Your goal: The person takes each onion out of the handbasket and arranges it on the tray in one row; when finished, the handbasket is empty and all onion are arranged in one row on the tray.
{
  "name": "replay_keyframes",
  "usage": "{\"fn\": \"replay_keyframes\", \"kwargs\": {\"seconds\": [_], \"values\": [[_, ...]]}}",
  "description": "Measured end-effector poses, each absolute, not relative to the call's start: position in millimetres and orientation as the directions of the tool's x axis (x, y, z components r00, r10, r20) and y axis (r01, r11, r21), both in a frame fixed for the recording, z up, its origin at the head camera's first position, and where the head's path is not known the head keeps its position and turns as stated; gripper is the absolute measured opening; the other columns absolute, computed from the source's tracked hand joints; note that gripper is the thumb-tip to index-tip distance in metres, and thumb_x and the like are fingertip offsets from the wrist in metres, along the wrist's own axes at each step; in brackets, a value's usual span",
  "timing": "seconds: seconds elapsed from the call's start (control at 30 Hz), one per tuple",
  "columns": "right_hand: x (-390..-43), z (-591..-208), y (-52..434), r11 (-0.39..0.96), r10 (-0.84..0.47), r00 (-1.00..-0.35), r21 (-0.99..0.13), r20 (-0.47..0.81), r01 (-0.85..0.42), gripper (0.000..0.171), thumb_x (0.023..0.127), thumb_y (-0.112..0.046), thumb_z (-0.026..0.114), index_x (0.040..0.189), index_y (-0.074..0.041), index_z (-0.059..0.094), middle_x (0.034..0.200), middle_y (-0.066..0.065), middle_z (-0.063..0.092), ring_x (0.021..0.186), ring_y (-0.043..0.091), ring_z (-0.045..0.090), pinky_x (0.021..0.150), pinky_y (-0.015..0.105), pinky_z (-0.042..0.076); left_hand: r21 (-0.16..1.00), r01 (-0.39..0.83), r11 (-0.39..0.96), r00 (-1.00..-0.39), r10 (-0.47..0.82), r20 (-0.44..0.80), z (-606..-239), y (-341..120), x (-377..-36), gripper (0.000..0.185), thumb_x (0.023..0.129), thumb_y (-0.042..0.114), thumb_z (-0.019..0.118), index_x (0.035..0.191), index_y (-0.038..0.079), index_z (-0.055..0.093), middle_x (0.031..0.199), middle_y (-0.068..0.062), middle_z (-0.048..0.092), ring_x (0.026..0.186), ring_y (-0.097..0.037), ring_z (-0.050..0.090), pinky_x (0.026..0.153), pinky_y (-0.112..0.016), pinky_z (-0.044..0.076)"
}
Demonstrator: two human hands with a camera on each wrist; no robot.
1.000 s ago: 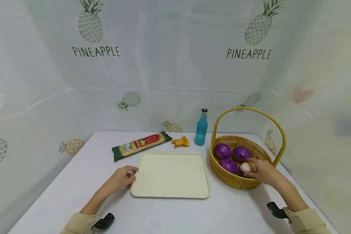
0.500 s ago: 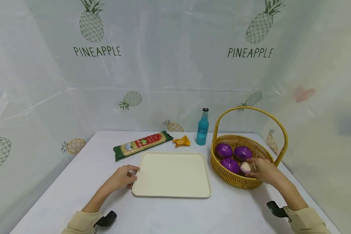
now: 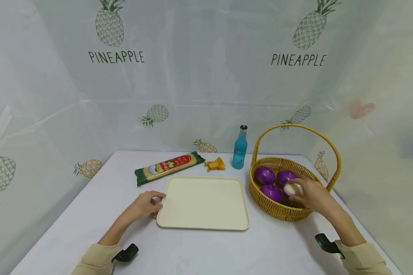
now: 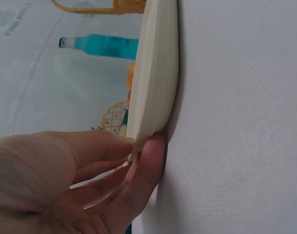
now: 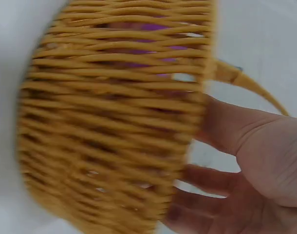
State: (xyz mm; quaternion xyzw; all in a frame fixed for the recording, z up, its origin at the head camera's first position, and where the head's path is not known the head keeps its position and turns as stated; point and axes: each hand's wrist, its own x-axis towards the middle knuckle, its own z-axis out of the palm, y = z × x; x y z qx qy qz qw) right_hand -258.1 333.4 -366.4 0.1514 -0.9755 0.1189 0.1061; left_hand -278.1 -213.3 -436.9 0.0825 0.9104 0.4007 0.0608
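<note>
My left hand [image 3: 144,205] pinches the left edge of a cream rectangular tray [image 3: 206,202]. In the left wrist view, the thumb lies over the rim and a fingertip sits under it, close to the tablecloth. My right hand [image 3: 311,194] reaches into a round yellow wicker basket [image 3: 278,212] and grips a round onion [image 3: 291,190], pale white with a purple tinge. Beside it in the basket lie several glossy purple onions [image 3: 271,193]. From the right wrist, the basket's woven wall [image 5: 109,112] hides the held onion and my fingertips.
Behind the tray lie a long green-and-gold spaghetti packet [image 3: 170,168] and a small orange wrapped snack [image 3: 215,164]. A blue bottle [image 3: 239,149] stands upright left of the basket. The tall basket handle [image 3: 297,125] arches over the basket. A pineapple-print curtain [image 3: 199,76] hangs behind the table.
My right hand has risen slightly with the pale onion, which now sits a bit higher against the purple ones. The left hand keeps its hold on the tray; the head view has shifted slightly.
</note>
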Motion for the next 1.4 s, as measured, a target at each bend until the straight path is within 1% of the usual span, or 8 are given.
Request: {"fn": "replay_keyframes", "kwargs": {"seconds": [0.1, 0.2, 0.27, 0.47, 0.63, 0.8, 1.1, 1.4], "values": [[-259, -353, 328, 0.923, -0.274, -0.905, -0.176, 0.325, -0.343, 0.052, 0.08, -0.027, 0.079, 0.124, -0.004, 0.063, 0.113, 0.027, 0.067, 0.089, 0.04, 0.065, 0.067, 0.048, 0.052, 0.731, 0.102, 0.674, -0.979, 0.199, -0.046, -435, -214, -280, 0.037, 0.086, 0.002, 0.066, 0.123, 0.003, 0.065, 0.094, -0.011, 0.069, 0.061, -0.014, 0.065, 0.054, -0.029, 0.055], [-259, -340, 320, 0.914, -0.273, -0.878, -0.178, 0.393, -0.364, 0.051, 0.082, -0.028, 0.078, 0.126, -0.007, 0.063, 0.12, 0.027, 0.064, 0.106, 0.048, 0.06, 0.081, 0.061, 0.05, 0.726, 0.099, 0.68, -0.979, 0.198, -0.053, -433, -214, -282, 0.037, 0.086, 0.003, 0.067, 0.123, 0.003, 0.066, 0.09, -0.009, 0.069, 0.06, -0.014, 0.064, 0.055, -0.028, 0.054], [-261, -334, 313, 0.908, -0.27, -0.867, -0.188, 0.419, -0.374, 0.05, 0.083, -0.029, 0.077, 0.126, -0.008, 0.063, 0.122, 0.027, 0.063, 0.11, 0.049, 0.059, 0.084, 0.064, 0.049, 0.72, 0.099, 0.687, -0.978, 0.199, -0.056, -432, -214, -283, 0.037, 0.086, 0.003, 0.067, 0.122, 0.003, 0.066, 0.088, -0.008, 0.07, 0.062, -0.014, 0.064, 0.055, -0.028, 0.054], [-270, -326, 287, 0.888, -0.277, -0.863, -0.229, 0.423, -0.397, 0.05, 0.085, -0.03, 0.075, 0.13, -0.011, 0.062, 0.126, 0.024, 0.062, 0.114, 0.046, 0.058, 0.089, 0.061, 0.05, 0.701, 0.114, 0.704, -0.982, 0.186, -0.027, -432, -213, -284, 0.034, 0.082, 0.001, 0.069, 0.115, 0.004, 0.07, 0.09, -0.007, 0.071, 0.071, -0.012, 0.063, 0.053, -0.027, 0.054], [-282, -329, 258, 0.867, -0.312, -0.861, -0.251, 0.4, -0.431, 0.055, 0.086, -0.031, 0.074, 0.136, -0.016, 0.058, 0.131, 0.02, 0.06, 0.118, 0.042, 0.057, 0.096, 0.061, 0.047, 0.685, 0.133, 0.716, -0.984, 0.177, 0.007, -434, -212, -283, 0.029, 0.082, 0.001, 0.067, 0.11, 0.005, 0.073, 0.097, -0.01, 0.071, 0.068, -0.012, 0.06, 0.052, -0.026, 0.051], [-291, -334, 215, 0.863, -0.349, -0.852, -0.222, 0.39, -0.455, 0.062, 0.083, -0.031, 0.077, 0.139, -0.016, 0.055, 0.129, 0.019, 0.06, 0.113, 0.038, 0.061, 0.091, 0.058, 0.052, 0.666, 0.143, 0.732, -0.986, 0.165, 0.03, -437, -214, -283, 0.025, 0.082, 0.002, 0.067, 0.106, 0.007, 0.074, 0.103, -0.01, 0.071, 0.068, -0.012, 0.058, 0.053, -0.026, 0.047], [-310, -358, 141, 0.822, -0.442, -0.835, -0.223, 0.329, -0.523, 0.053, 0.079, -0.034, 0.08, 0.127, -0.018, 0.062, 0.122, 0.012, 0.064, 0.105, 0.029, 0.063, 0.084, 0.047, 0.056, 0.677, 0.132, 0.724, -0.987, 0.157, 0.025, -440, -214, -283, 0.024, 0.082, 0.003, 0.068, 0.104, 0.009, 0.075, 0.099, -0.007, 0.071, 0.066, -0.012, 0.057, 0.052, -0.025, 0.047], [-332, -378, 77, 0.763, -0.555, -0.795, -0.229, 0.246, -0.604, 0.05, 0.081, -0.032, 0.079, 0.126, -0.019, 0.063, 0.132, 0.011, 0.06, 0.114, 0.028, 0.06, 0.089, 0.047, 0.055, 0.701, 0.12, 0.703, -0.987, 0.16, 0.009, -439, -215, -287, 0.025, 0.082, 0.004, 0.068, 0.105, 0.009, 0.075, 0.091, -0.005, 0.071, 0.064, -0.012, 0.058, 0.05, -0.025, 0.047]]}}
